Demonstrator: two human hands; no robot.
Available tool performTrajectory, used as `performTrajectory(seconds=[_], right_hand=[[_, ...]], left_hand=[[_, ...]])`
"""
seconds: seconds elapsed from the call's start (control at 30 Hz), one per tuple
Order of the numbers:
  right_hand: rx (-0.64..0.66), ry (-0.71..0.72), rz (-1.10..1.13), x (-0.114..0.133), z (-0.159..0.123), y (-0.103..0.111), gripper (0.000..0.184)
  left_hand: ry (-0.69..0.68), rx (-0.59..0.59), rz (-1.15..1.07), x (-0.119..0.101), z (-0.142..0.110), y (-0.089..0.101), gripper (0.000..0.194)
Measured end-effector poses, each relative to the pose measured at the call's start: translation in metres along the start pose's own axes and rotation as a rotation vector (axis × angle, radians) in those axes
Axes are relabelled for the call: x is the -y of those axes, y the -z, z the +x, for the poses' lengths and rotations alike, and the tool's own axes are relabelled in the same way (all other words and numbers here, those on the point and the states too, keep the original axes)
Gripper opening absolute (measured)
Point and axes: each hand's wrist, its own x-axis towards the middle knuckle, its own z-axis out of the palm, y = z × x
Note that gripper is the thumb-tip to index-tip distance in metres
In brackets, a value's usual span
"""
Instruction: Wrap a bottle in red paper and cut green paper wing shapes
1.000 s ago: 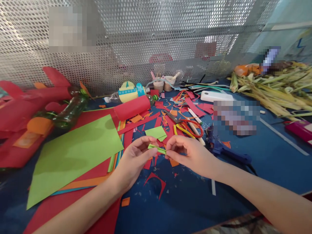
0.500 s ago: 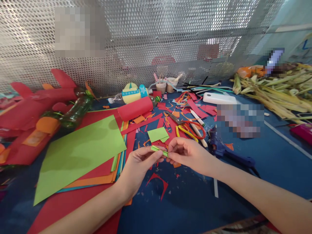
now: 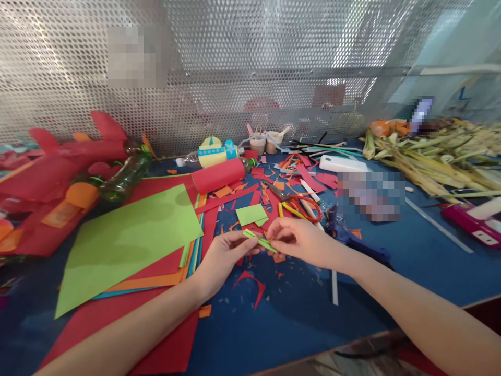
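Between my two hands is a narrow folded strip of green paper [image 3: 260, 240], held above the table. My left hand [image 3: 230, 253] pinches its left end between thumb and fingers. At the other end, my right hand [image 3: 293, 240] grips it with thumb and forefinger. Just behind the strip lie small green paper pieces [image 3: 250, 214]. Scissors with red and yellow handles [image 3: 299, 206] rest beyond my right hand. A large green sheet [image 3: 133, 245] tops a stack of coloured paper left of my left hand.
A blue glue gun [image 3: 352, 237] lies right of my right hand. Red-wrapped bottles [image 3: 219, 175] and green bottles [image 3: 127, 175] stretch across the back left. Scraps [image 3: 252, 287] litter the blue table. Dry husks [image 3: 430, 156] pile up at right, near a pink power strip [image 3: 473, 222].
More of the green strip's right end shows, as my right-hand fingers have shifted along it. The camera view has turned slightly to the right.
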Motion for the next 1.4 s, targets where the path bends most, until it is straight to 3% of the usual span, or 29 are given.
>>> performTrajectory(seconds=[0.1,0.4,0.63,0.73,0.83,0.9,1.0,1.23,1.4], right_hand=[[-0.041,0.026,-0.151,0.005,-0.001,0.005,0.009],[-0.003,0.042,-0.312,0.018,-0.006,0.021,0.010],[-0.177,-0.029,-0.625,0.021,-0.033,0.032,0.015],[-0.250,-0.068,-0.760,0.012,-0.053,0.043,0.015],[-0.402,-0.127,-0.999,-0.004,-0.074,0.053,0.009],[-0.495,-0.182,-1.130,-0.016,-0.087,0.057,0.015],[-0.505,-0.233,-1.168,-0.033,-0.101,0.059,0.027],[-0.575,-0.105,-1.077,-0.060,-0.106,0.057,0.027],[-0.587,-0.010,-1.241,-0.072,-0.107,0.051,0.033]], left_hand=[[-0.002,0.006,-0.061,0.001,0.000,0.000,0.021],[-0.026,0.005,-0.166,0.003,-0.001,0.001,0.022],[-0.020,-0.019,-0.162,0.002,0.001,0.002,0.024],[-0.009,-0.040,-0.153,0.001,0.001,0.002,0.025],[-0.004,-0.054,-0.145,0.001,0.002,0.002,0.027],[-0.004,-0.057,-0.141,0.001,0.002,0.002,0.027],[-0.005,-0.066,-0.121,0.002,0.004,0.002,0.027],[-0.001,-0.069,-0.081,0.002,0.005,0.002,0.029],[-0.012,-0.063,-0.033,0.003,0.003,0.003,0.028]])
